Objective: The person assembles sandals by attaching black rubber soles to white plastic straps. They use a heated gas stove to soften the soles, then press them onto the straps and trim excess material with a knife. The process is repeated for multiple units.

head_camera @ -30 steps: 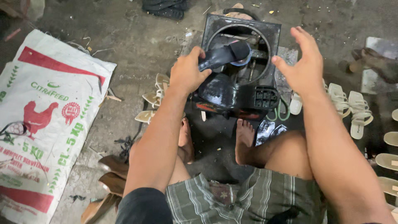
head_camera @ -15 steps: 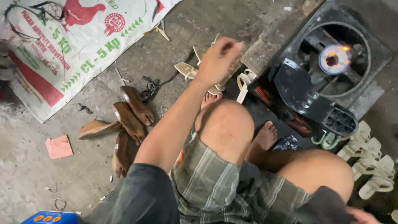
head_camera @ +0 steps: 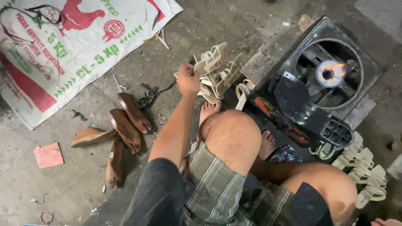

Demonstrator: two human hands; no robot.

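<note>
Single head view looks steeply down, close over knees and floor (head_camera: 83,125)

Beside your bent knee, four wooden shoe lasts (head_camera: 121,134) lie on the concrete floor (head_camera: 79,184). Beyond the lasts, a printed feed sack (head_camera: 63,50) spreads flat. Just left of the lasts you see a pink paper scrap (head_camera: 48,155); above them, tangled black cord (head_camera: 147,95).

Soft, even daylight; my floor (head_camera: 209,25) looks dull grey with faint shadows. The flame (head_camera: 335,69) at two o'clock glows overexposed. Edges bend slightly; focus stays fairly sharp.
</note>
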